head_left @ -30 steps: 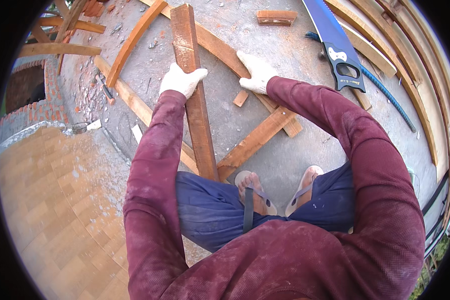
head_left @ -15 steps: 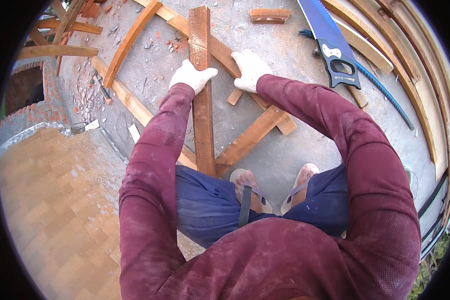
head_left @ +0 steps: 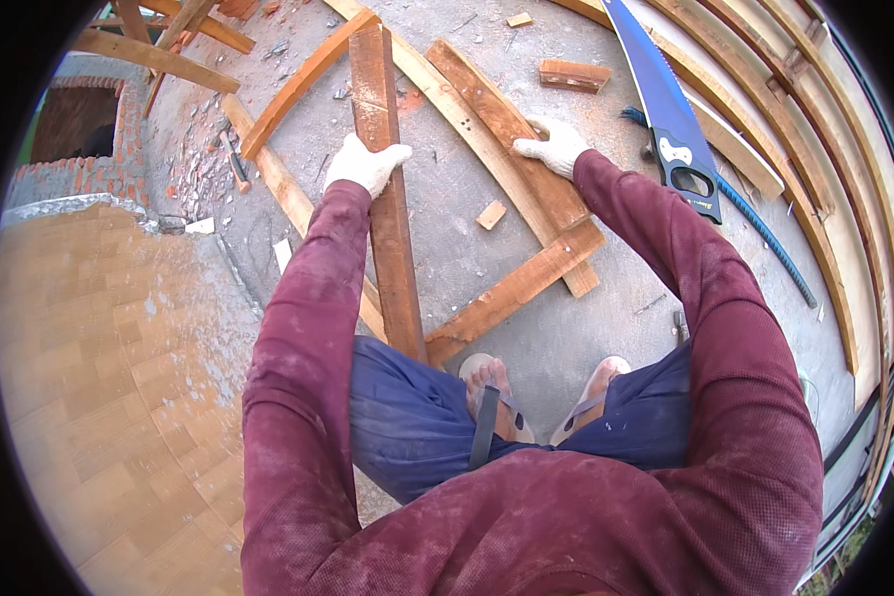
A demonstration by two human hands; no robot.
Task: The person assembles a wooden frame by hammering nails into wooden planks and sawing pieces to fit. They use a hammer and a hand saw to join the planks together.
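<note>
My left hand [head_left: 366, 165], in a white glove, grips a brown wooden plank [head_left: 391, 258] that runs lengthwise toward my feet; the thumb lies across its top, and the fingers are partly hidden. My right hand [head_left: 556, 147], gloved too, is closed on the right edge of a second plank [head_left: 487, 107], which slants from far left to near right. Beside that plank lies a paler board [head_left: 457, 111] on the floor. Near my feet, a shorter wooden piece [head_left: 517, 290] crosses at an angle, touching the near ends of the planks. A small wood block [head_left: 491, 215] rests between the two held planks.
A handsaw [head_left: 670, 129] with blue blade and black handle lies at the right, by a blue-green rod [head_left: 768, 238]. Long curved-looking timbers [head_left: 765, 89] line the right side. A hammer-like tool [head_left: 234, 164] and rubble lie at left, near a brick-edged opening [head_left: 79, 124].
The plank in my right hand has shifted right, apart from the paler board it lay over. My left hand keeps its hold on its plank, whose far end has swung slightly left.
</note>
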